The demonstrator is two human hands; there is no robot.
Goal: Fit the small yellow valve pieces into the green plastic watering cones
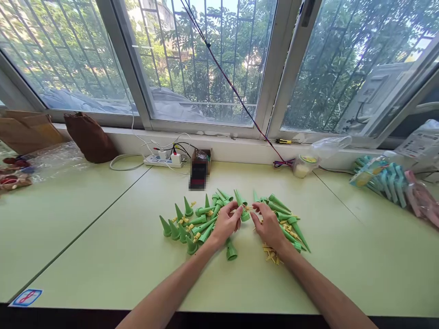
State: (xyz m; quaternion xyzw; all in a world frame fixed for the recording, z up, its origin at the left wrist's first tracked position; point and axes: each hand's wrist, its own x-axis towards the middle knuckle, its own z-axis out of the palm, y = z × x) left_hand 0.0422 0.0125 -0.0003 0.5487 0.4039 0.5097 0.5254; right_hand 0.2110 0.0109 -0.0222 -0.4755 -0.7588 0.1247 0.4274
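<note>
Several green plastic cone spikes (202,219) lie scattered on the pale green table (103,246), with small yellow parts (270,254) mixed among them. My left hand (226,222) is closed in a pinch on one green cone (243,211) at the middle of the pile. My right hand (269,224) has its fingers curled and pinched close to the same spot, touching small yellow pieces; what it holds is too small to name. One green cone (231,251) lies just in front of my left wrist.
A power strip (163,160) with cables and a small dark box (199,171) stand at the back by the window sill. A brown bag (89,137) and cardboard (27,130) are at back left. Packaged goods (391,183) and a jar in a plastic bag (303,167) sit at right.
</note>
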